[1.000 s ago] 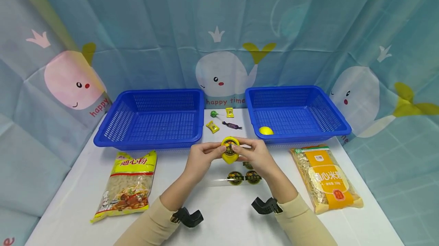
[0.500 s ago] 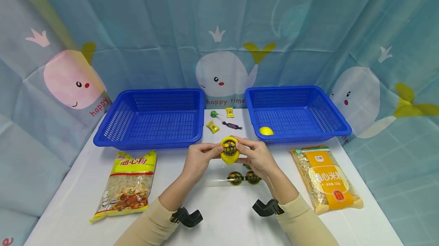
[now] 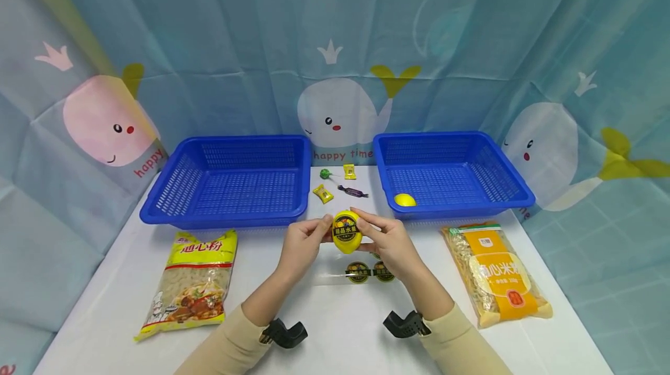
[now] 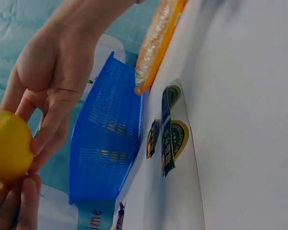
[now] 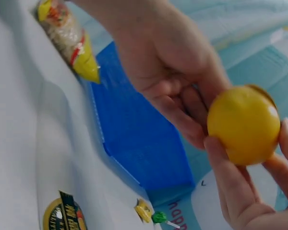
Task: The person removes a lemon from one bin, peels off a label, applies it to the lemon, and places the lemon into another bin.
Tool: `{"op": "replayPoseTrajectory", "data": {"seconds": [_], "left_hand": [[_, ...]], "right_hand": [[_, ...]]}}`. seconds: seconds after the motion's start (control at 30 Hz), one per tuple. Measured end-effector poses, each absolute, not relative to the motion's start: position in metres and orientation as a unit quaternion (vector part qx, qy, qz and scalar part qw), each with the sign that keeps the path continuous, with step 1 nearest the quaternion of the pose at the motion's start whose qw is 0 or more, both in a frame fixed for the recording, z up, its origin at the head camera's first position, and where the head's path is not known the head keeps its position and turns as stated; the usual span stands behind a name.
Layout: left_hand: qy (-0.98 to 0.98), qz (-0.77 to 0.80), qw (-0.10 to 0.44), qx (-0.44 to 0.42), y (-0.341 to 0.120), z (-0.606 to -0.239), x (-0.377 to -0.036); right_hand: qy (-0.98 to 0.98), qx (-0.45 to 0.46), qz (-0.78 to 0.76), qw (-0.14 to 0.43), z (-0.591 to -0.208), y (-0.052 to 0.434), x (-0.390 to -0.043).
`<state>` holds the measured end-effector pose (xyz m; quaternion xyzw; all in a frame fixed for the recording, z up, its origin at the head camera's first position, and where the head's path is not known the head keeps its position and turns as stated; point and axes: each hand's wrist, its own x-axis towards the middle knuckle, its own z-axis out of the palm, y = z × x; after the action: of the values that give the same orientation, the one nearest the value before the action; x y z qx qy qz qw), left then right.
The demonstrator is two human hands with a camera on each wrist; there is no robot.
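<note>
A yellow lemon [image 3: 346, 246] is held up over the table between both hands. A round black-and-gold label [image 3: 345, 228] lies on its upper face in the head view. My left hand [image 3: 302, 250] pinches the lemon's left side with thumb and fingers. On the other side my right hand [image 3: 394, 248] grips it, thumb near the label's edge and fingers behind. The left wrist view shows the lemon [image 4: 9, 146] from below, its label hidden. Under the hands lies a clear sheet [image 3: 330, 276] with several matching stickers [image 3: 358, 272], partly covered by the right hand.
A blue basket [image 3: 225, 224] stands back left; another blue basket [image 3: 455, 212] at back right holds a lemon [image 3: 405, 200]. Between them lie yellow-wrapped candies [image 3: 323, 193], a purple candy [image 3: 353, 191] and a green lollipop [image 3: 325, 174]. Pasta bags [image 3: 193, 288] [image 3: 497, 273] flank the arms.
The thumbs have moved off the middle of the label toward the lemon's sides, so more of the label shows. The lemon has shifted slightly left and tilted a little.
</note>
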<state>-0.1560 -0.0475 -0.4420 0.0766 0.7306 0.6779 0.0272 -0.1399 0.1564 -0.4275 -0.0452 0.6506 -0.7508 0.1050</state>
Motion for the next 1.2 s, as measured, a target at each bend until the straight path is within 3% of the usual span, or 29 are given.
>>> {"op": "replayPoseTrajectory", "data": {"seconds": [0.17,0.9,1.2], "left_hand": [[0.767,0.633,-0.002,0.108,-0.045,-0.442,-0.149],[0.73,0.679,0.058,0.061,-0.043,-0.447,-0.153],[0.713,0.699,0.015,0.053,-0.037,-0.451,-0.155]], "right_hand": [[0.672,-0.041,-0.734,0.086,-0.432,0.153,-0.138],[0.661,-0.021,-0.744,0.095,-0.428,0.156,-0.139],[0.636,-0.021,-0.764,0.103,-0.424,0.157,-0.141]]}}
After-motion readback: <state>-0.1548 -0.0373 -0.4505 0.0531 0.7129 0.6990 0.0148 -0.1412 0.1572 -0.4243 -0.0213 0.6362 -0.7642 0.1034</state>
